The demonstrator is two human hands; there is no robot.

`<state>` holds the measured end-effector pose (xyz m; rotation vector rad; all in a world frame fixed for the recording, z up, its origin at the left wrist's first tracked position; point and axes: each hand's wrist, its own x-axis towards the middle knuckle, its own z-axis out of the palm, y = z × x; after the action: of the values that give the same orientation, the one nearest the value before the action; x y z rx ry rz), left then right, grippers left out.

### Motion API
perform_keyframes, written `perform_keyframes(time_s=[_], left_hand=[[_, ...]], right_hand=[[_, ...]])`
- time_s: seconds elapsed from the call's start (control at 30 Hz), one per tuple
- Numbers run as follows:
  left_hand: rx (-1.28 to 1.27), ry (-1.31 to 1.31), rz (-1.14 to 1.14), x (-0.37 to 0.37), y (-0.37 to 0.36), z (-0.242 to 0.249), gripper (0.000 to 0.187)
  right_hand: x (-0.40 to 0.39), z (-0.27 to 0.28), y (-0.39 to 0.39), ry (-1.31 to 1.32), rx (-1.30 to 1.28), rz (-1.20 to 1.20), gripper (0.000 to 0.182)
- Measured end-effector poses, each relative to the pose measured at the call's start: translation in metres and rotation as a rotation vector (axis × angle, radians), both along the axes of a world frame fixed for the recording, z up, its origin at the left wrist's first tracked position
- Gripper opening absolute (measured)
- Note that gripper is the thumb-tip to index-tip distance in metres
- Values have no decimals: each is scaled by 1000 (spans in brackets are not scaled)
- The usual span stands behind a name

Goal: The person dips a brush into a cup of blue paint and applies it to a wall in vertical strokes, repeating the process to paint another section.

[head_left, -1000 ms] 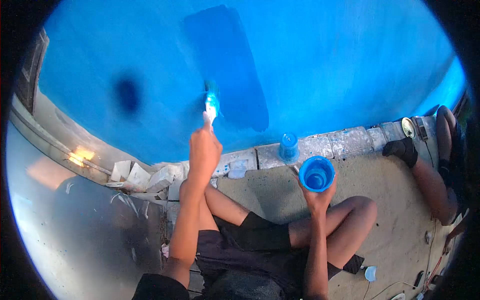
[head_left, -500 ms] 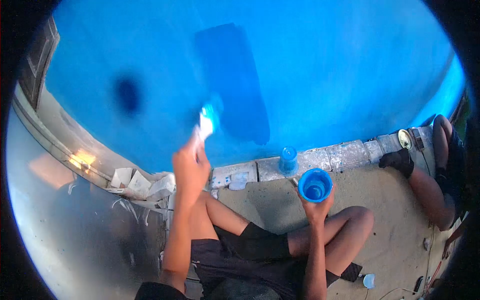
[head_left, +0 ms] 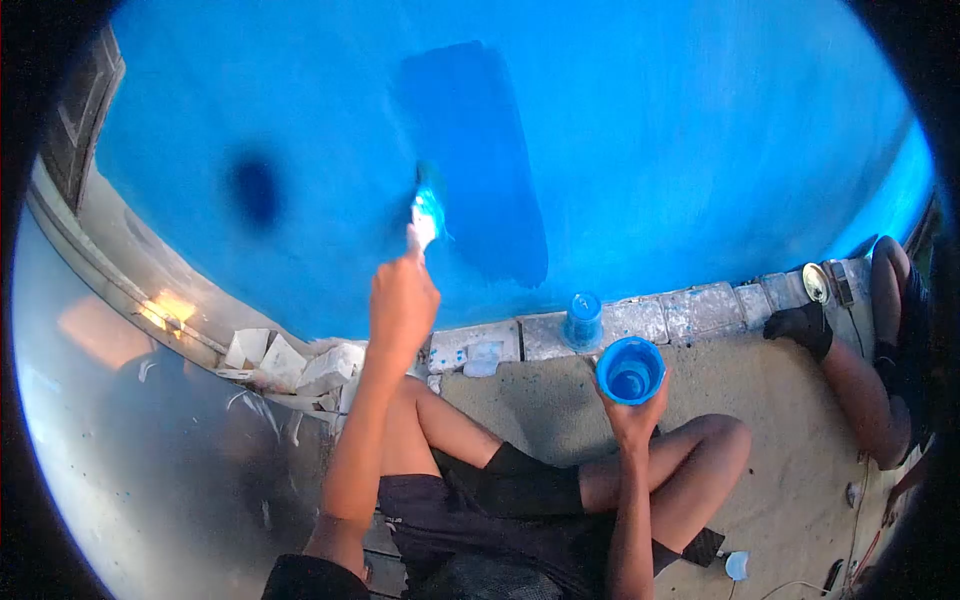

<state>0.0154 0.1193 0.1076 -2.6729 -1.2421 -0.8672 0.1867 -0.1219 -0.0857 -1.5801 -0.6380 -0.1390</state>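
Observation:
My left hand is closed around the handle of a paintbrush, raised before the blue wall. The brush's blue-coated bristles point up and overlap the left edge of a darker blue painted patch in this view. Lower on the right, my right hand grips a blue plastic cup from below and the side. Blue paint shows inside it, and its mouth faces up toward me. Just behind the cup, a second blue-stained clear cup stands on the stone ledge.
Pale blocks lie along the wall's foot at left, near a shiny grey surface. My crossed legs rest on the tan floor. At far right another person's leg is close to an open can.
My left hand has moved slightly up and right with the paintbrush, whose bristles now point more upward. My right hand holds the cup in nearly the same spot.

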Motion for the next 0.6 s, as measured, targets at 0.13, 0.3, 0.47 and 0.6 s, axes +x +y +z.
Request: perform_keyframes(time_s=[0.13,0.3,0.47,0.6], left_hand=[[-114,49,-73,-19,3,-18,34],[96,-77,-105,-38,-16,64,23],[309,-376,-114,-13,-13,142,27],[170,-165,-43,6,10,108,36]], right_hand=[[-4,4,2,23,15,10,67],[-4,9,-4,5,55,15,65],[-4,13,-4,19,28,20,64],[-2,13,-3,-33,42,9,65]])
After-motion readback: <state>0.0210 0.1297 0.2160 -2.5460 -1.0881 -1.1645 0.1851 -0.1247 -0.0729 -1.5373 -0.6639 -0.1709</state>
